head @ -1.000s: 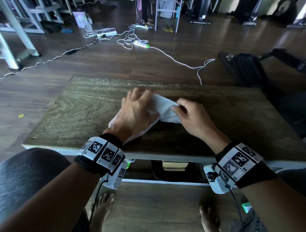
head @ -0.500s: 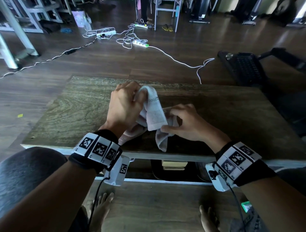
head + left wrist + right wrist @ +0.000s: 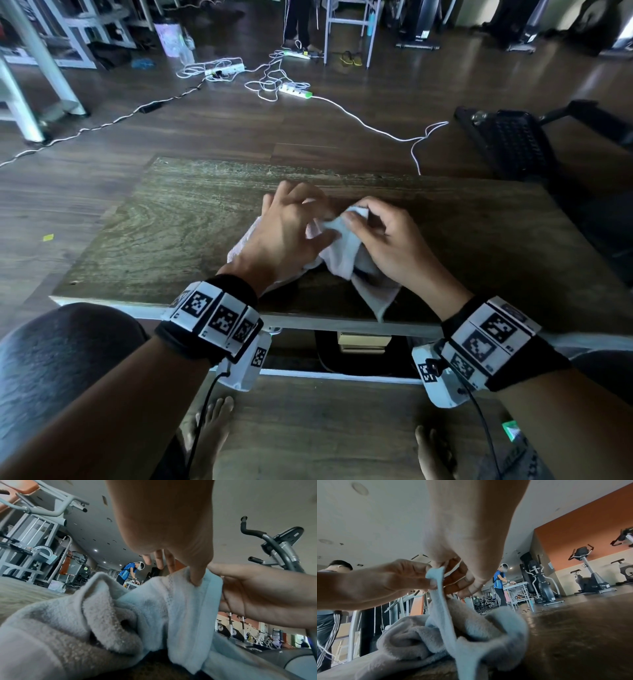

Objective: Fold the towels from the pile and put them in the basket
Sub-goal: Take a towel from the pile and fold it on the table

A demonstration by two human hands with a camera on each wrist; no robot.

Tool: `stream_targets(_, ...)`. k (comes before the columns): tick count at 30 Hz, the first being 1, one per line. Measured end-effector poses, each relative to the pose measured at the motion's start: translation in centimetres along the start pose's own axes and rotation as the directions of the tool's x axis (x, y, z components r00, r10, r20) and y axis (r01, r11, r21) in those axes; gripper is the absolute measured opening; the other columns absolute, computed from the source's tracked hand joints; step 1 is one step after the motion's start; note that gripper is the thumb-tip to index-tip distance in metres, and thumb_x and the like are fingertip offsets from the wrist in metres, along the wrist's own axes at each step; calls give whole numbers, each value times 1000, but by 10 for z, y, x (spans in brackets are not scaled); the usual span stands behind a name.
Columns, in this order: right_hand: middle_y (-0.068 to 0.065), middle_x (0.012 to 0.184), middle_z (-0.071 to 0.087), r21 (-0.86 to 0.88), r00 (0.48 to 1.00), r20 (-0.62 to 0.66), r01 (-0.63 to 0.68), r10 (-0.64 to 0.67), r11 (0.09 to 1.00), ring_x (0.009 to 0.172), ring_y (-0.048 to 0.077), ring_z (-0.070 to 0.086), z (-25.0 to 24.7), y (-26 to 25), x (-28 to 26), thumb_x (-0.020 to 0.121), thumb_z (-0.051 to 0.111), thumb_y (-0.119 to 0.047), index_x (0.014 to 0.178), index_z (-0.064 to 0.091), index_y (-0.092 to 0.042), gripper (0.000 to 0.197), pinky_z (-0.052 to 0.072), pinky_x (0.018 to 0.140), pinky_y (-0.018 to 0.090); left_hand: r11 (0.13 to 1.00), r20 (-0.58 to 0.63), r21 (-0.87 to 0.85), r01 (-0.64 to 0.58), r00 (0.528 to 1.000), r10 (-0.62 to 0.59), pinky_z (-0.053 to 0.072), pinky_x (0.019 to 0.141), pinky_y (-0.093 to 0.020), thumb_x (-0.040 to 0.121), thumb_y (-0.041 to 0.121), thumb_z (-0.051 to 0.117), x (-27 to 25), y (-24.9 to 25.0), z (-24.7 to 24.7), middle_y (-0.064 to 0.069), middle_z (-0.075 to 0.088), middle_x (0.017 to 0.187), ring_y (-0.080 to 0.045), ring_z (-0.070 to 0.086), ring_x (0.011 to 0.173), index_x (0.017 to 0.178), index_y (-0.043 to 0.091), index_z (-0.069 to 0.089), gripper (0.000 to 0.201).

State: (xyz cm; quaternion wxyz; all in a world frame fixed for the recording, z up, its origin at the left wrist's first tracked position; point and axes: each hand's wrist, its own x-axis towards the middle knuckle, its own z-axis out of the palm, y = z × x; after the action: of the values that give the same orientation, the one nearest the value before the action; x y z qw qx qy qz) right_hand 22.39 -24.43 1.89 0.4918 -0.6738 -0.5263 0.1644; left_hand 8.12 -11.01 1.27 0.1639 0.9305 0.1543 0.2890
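Left hand (image 3: 291, 233), fingers partly spread, pinched the towel (image 3: 342, 253) hem with its thumb; right hand (image 3: 387, 240), fingers curled, pinched the same raised hem. The towel lay crumpled near the desk (image 3: 171, 219) front edge, one corner overhanging.

One towel (image 3: 342, 253), one table (image 3: 171, 226), two hands, two wrist bands, two power strips

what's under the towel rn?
Under the towel only the wooden table shows; one corner hangs past the near edge. Both the left hand and right hand pinch its raised edge. Anything beneath the bunched folds is covered.
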Motion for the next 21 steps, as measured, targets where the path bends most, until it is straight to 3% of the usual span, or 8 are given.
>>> stream_targets(3,-5,100,73,51,997,66,-41,37,998,92,7,70,-1,0,0,97,65,-22,110,68,-15,15,55,77,25,993,-88,-112,36,995,-46,46,83,-46,83,35,65,3,-3,-2,4,63,102,-24,54,98,95,17,68,22)
stream_targets(6,-4,97,74,-107,976,159,-136,152,985,85,7,70,-1,5,-1,92,71,-30,108,70,-14,22,59,77,34,981,-191,-178,80,975,-114,46,74,-29,86,25,70,6,-1,-4,1,59,92,-18,55,85,92,11,67,16)
stream_targets(10,-2,89,72,-148,968,187,-140,167,979,79,12,71,5,11,-3,96,64,-27,96,65,-12,15,59,75,44,981,-265,-157,115,952,-154,40,70,-25,87,25,69,8,-2,-6,6,51,88,-15,52,77,89,12,63,15)
stream_targets(12,4,79,65,-108,983,125,-118,131,987,70,19,65,5,11,-2,100,58,-27,90,57,-11,19,53,66,43,976,-276,-138,166,940,-199,39,69,-25,87,27,68,8,-4,-6,4,49,92,-17,51,78,92,12,58,19)
stream_targets(15,8,83,63,-82,996,63,-54,59,995,71,20,62,4,6,-1,102,54,-25,94,56,-13,15,48,62,41,965,-277,-136,225,926,-255,41,74,-25,82,24,70,6,-3,-6,-1,46,104,-16,46,87,107,11,50,35)
stream_targets(17,2,85,63,-96,998,63,-1,7,995,74,15,62,3,5,-1,103,52,-22,98,58,-13,12,47,63,38,976,-262,-115,183,943,-207,41,88,-26,76,19,71,6,2,-8,-7,42,120,-19,41,107,124,13,43,56)
stream_targets(19,-9,83,61,-76,995,88,56,-49,996,74,2,56,3,4,-2,104,51,-19,99,61,-13,12,43,67,27,994,-162,5,109,981,-107,37,98,-31,71,19,73,5,5,-10,-12,31,137,-26,32,121,139,21,36,78)
stream_targets(21,-11,87,63,-61,991,108,90,-83,994,80,1,59,3,2,-2,104,52,-18,100,64,-12,14,45,72,25,991,-32,128,47,999,-43,38,99,-40,74,25,74,4,5,-11,-12,24,146,-31,29,124,142,30,42,76)
